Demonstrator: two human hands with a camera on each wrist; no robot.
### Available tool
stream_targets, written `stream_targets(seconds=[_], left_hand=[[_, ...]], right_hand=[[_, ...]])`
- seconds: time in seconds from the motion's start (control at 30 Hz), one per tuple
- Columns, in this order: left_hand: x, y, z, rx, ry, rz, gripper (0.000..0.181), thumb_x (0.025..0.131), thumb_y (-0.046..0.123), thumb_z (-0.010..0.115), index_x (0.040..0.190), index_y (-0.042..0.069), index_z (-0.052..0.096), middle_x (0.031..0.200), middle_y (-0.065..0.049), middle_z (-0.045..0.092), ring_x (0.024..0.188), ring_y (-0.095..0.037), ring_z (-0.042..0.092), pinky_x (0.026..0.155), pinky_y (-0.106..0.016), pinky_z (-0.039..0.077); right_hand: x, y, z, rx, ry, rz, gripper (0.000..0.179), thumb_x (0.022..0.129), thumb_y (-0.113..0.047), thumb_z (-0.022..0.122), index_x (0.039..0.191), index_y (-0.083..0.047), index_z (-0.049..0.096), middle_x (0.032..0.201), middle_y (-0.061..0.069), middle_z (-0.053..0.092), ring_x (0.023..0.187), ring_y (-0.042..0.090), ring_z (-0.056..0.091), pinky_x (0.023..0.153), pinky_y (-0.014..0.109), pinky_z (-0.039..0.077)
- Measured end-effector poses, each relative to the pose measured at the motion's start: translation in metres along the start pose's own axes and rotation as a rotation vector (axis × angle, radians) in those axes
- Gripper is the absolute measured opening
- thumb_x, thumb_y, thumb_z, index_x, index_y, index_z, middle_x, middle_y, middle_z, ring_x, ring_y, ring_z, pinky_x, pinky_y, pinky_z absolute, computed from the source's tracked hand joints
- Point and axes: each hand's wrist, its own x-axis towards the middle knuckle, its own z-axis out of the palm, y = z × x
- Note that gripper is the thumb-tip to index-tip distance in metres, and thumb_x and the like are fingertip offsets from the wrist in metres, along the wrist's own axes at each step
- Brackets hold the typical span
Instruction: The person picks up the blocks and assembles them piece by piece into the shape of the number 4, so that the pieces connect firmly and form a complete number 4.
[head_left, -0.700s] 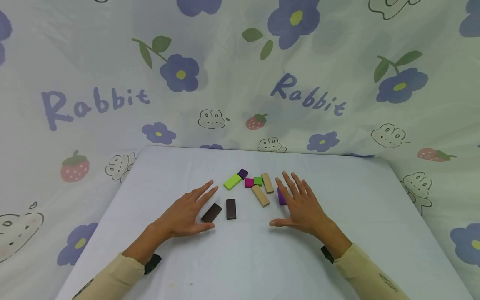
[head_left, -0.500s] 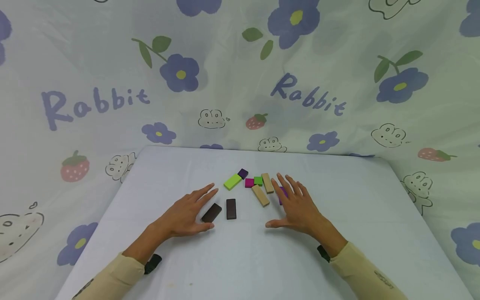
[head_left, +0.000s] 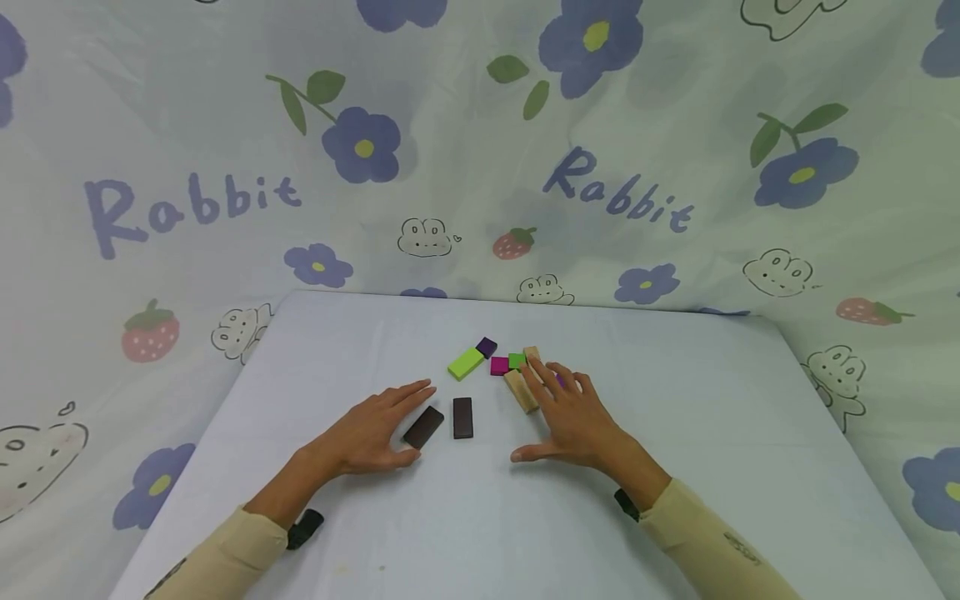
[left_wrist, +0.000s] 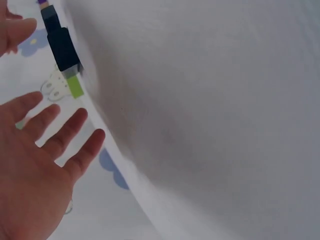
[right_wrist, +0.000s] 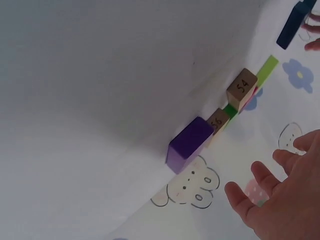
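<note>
My left hand (head_left: 367,432) hovers with fingers spread beside a dark brown block (head_left: 423,427), holding nothing. A second dark brown block (head_left: 462,417) lies just right of that one. My right hand (head_left: 573,421), fingers extended and thumb apart, is over the right part of the group and holds nothing. It partly hides a purple block (right_wrist: 190,142) and two wooden blocks. In the right wrist view the nearer wooden block (right_wrist: 242,89) reads 54 and the other wooden block (right_wrist: 218,121) reads 56.
Farther back lie a lime block (head_left: 466,364), a small dark purple block (head_left: 487,347), a magenta block (head_left: 499,366) and a small green block (head_left: 517,361). A white cloth covers the table (head_left: 697,375). Behind it hangs a printed curtain (head_left: 450,167).
My right hand has moved left and slightly nearer, now covering more of the wooden blocks. The left fingertips have drawn down a little. The blocks have stayed in place.
</note>
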Motion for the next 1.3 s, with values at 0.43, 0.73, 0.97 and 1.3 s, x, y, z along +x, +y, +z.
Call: stream_targets(seconds=[0.43,0.73,0.97,1.3], left_hand=[[0.000,0.001,0.002,-0.002,-0.029,-0.026,0.085,0.085,0.039,0.075,0.157,0.017,0.038,0.161,-0.001,0.036,0.140,-0.029,0.043,0.107,-0.059,0.039],[0.000,0.001,0.002,-0.002,-0.043,-0.041,0.084,0.084,0.039,0.075,0.157,0.017,0.039,0.160,-0.002,0.038,0.139,-0.030,0.045,0.106,-0.059,0.040],[0.000,0.001,0.002,0.002,-0.062,-0.044,0.083,0.084,0.037,0.075,0.157,0.017,0.040,0.160,-0.003,0.038,0.140,-0.031,0.044,0.107,-0.060,0.040],[0.000,0.001,0.001,0.003,-0.070,-0.026,0.084,0.080,0.030,0.074,0.156,0.016,0.041,0.160,-0.001,0.039,0.141,-0.028,0.043,0.107,-0.057,0.040]], right_hand=[[0.016,-0.017,0.004,0.006,-0.056,-0.018,0.133,0.066,-0.093,0.058,0.164,-0.016,0.011,0.169,0.005,0.014,0.146,0.033,0.026,0.110,0.061,0.031],[0.022,-0.022,0.010,0.040,-0.069,-0.044,0.133,0.066,-0.093,0.059,0.164,-0.017,0.010,0.169,0.004,0.013,0.147,0.034,0.028,0.110,0.059,0.031],[0.026,-0.027,0.014,0.064,-0.061,-0.066,0.133,0.067,-0.091,0.060,0.164,-0.015,0.011,0.168,0.005,0.019,0.145,0.032,0.032,0.110,0.060,0.031],[0.032,-0.031,0.016,0.075,-0.098,-0.093,0.128,0.070,-0.091,0.057,0.164,-0.016,0.013,0.167,0.001,0.024,0.142,0.028,0.038,0.109,0.058,0.036]])
